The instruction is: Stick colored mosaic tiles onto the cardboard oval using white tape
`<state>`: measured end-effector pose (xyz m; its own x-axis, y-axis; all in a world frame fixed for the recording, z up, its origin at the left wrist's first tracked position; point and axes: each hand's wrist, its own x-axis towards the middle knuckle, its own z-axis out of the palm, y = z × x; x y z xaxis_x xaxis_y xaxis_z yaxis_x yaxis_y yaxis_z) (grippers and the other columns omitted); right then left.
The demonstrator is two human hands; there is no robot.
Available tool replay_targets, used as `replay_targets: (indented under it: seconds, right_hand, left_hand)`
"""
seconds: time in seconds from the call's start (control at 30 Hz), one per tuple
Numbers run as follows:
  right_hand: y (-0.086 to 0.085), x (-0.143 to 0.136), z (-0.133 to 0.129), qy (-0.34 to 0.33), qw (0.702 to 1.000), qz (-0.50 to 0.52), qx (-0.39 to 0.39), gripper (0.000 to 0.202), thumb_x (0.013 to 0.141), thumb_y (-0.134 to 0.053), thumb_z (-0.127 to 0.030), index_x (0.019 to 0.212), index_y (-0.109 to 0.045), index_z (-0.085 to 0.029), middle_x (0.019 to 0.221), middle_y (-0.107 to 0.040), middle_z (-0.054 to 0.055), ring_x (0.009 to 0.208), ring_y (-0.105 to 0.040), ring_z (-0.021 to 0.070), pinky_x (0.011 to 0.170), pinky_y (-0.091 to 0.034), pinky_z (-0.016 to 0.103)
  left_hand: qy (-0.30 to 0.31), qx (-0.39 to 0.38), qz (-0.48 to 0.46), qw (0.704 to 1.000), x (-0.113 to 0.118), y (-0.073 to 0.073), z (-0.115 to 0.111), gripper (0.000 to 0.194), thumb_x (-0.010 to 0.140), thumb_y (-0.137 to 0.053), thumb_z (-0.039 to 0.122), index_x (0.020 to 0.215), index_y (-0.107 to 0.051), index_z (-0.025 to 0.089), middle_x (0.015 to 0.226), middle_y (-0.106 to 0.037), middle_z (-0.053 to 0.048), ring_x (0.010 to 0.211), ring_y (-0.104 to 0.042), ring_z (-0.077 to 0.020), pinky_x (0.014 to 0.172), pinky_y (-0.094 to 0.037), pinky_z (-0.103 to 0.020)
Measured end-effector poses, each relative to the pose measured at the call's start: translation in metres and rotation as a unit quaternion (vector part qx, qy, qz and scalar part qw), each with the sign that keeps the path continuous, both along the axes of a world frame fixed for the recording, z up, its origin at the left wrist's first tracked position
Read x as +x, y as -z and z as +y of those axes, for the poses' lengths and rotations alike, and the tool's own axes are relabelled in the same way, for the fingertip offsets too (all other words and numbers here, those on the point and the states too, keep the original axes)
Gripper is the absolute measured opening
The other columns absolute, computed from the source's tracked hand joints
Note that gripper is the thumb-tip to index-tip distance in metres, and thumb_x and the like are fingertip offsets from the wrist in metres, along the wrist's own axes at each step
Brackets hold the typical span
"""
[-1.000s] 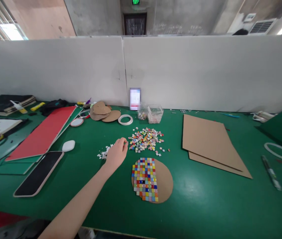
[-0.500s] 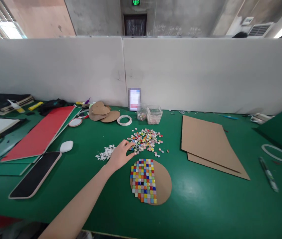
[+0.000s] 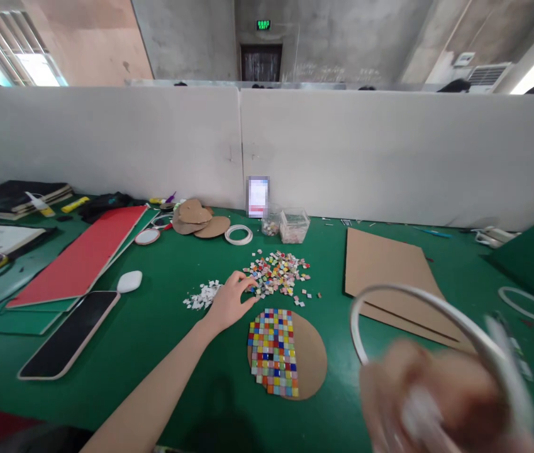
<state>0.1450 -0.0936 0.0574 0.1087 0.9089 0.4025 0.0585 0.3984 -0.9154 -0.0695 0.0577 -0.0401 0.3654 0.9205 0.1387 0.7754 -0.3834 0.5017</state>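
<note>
My left hand (image 3: 231, 303) reaches from the lower left to the near-left edge of a pile of small coloured mosaic tiles (image 3: 278, 275). Its thumb and forefinger are apart, with no tile visible between them. Just below lies a round cardboard disc (image 3: 312, 358), its left part covered by rows of glossy coloured tiles (image 3: 272, 351). At the lower right, close to the camera, my right hand (image 3: 431, 396) is smeared by motion. Its fingers are closed round a thin white ring (image 3: 401, 289) that looks like a tape roll. A whitish blurred bit also shows among the fingers.
White scraps (image 3: 203, 294) lie left of the tiles. Behind stand a clear plastic box (image 3: 295, 225) and a lit phone (image 3: 258, 196). Cardboard sheets (image 3: 384, 261) lie right; a dark phone (image 3: 71, 333) and red board (image 3: 82, 251) lie left. A white partition (image 3: 365, 151) closes the back.
My right hand has come into view at the lower right with the white ring. My left hand stays at the tile pile. The camera view has tilted up slightly.
</note>
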Motion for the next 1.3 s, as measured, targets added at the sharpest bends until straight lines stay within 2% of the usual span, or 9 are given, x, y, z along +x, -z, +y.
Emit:
replay_targets:
  seconds: [0.07,0.13,0.27,0.37,0.43,0.57,0.73,0.97,1.3]
  right_hand:
    - [-0.009,-0.010,0.039,0.007,0.996,0.091,0.020,0.005,0.082,-0.055,-0.026,0.087,-0.054,-0.027,0.063,-0.050,-0.003,0.042,-0.045,0.0089,0.037,-0.037,0.022]
    - [-0.001,-0.020,0.078,0.010,0.994,0.111,-0.006,0.005,0.080,-0.056,-0.025,0.084,-0.052,-0.024,0.061,-0.046,-0.004,0.041,-0.042,0.0073,0.037,-0.034,0.021]
    - [0.055,-0.033,0.125,0.055,0.993,0.063,-0.087,0.016,0.079,-0.055,-0.031,0.090,-0.051,-0.020,0.058,-0.041,-0.006,0.039,-0.037,0.0079,0.038,-0.031,0.022]
    - [0.095,-0.034,0.131,0.112,0.990,-0.010,-0.081,0.017,0.080,-0.053,-0.030,0.092,-0.053,-0.019,0.059,-0.046,-0.004,0.046,-0.043,0.0112,0.044,-0.035,0.024]
    - [0.106,-0.032,0.130,0.136,0.988,-0.022,-0.072,0.017,0.081,-0.051,-0.030,0.094,-0.053,-0.018,0.060,-0.046,-0.003,0.049,-0.045,0.0122,0.046,-0.036,0.024]
    - [0.108,-0.031,0.128,0.161,0.984,-0.017,-0.072,0.018,0.082,-0.050,-0.031,0.095,-0.053,-0.018,0.061,-0.045,-0.003,0.047,-0.044,0.0116,0.045,-0.035,0.023]
    - [0.110,-0.034,0.127,0.158,0.985,-0.016,-0.068,0.019,0.082,-0.050,-0.029,0.098,-0.051,-0.018,0.064,-0.047,-0.003,0.050,-0.045,0.0118,0.046,-0.037,0.023]
    - [0.111,-0.037,0.124,0.147,0.986,-0.013,-0.073,0.018,0.081,-0.050,-0.028,0.097,-0.050,-0.019,0.063,-0.045,-0.003,0.047,-0.042,0.0114,0.044,-0.035,0.024]
    - [0.105,-0.037,0.121,0.140,0.988,-0.031,-0.066,0.017,0.082,-0.048,-0.027,0.096,-0.051,-0.019,0.064,-0.046,-0.002,0.047,-0.042,0.0115,0.046,-0.037,0.024]
  left_hand:
    - [0.004,-0.001,-0.010,1.000,0.001,0.002,0.000,0.019,0.083,-0.047,0.033,0.098,-0.053,0.022,0.103,-0.046,-0.006,0.081,-0.054,-0.0177,0.072,-0.046,-0.032]
    - [0.014,-0.003,-0.024,1.000,0.002,0.004,0.001,0.017,0.083,-0.047,0.030,0.096,-0.053,0.021,0.103,-0.046,-0.006,0.092,-0.053,-0.0200,0.078,-0.045,-0.033]
    - [0.013,-0.010,-0.038,0.999,0.006,0.006,-0.001,0.013,0.084,-0.045,0.026,0.094,-0.050,0.021,0.102,-0.047,-0.005,0.097,-0.051,-0.0201,0.077,-0.045,-0.032]
    - [0.013,-0.022,-0.022,0.999,0.008,0.004,-0.003,0.012,0.086,-0.040,0.028,0.089,-0.048,0.020,0.093,-0.050,-0.004,0.084,-0.052,-0.0177,0.070,-0.044,-0.030]
    - [0.018,-0.028,-0.013,0.999,0.008,0.003,-0.005,0.014,0.087,-0.037,0.030,0.086,-0.047,0.019,0.089,-0.050,-0.004,0.080,-0.051,-0.0172,0.067,-0.043,-0.028]
    - [0.004,-0.010,0.002,1.000,0.005,0.001,-0.008,0.018,0.086,-0.041,0.037,0.089,-0.044,0.020,0.088,-0.050,-0.004,0.078,-0.050,-0.0172,0.061,-0.040,-0.027]
    - [-0.017,0.049,0.089,0.995,0.006,0.002,-0.007,0.032,0.086,-0.037,0.049,0.079,-0.044,0.019,0.077,-0.049,-0.003,0.070,-0.050,-0.0180,0.054,-0.035,-0.026]
    - [-0.013,0.033,0.212,0.977,0.024,0.004,0.000,0.034,0.089,-0.035,0.045,0.089,-0.052,0.016,0.078,-0.059,-0.008,0.072,-0.059,-0.0215,0.055,-0.037,-0.026]
    - [-0.005,0.020,0.218,0.976,0.021,0.007,-0.003,0.024,0.091,-0.038,0.035,0.089,-0.052,0.016,0.082,-0.060,-0.008,0.072,-0.061,-0.0201,0.055,-0.038,-0.023]
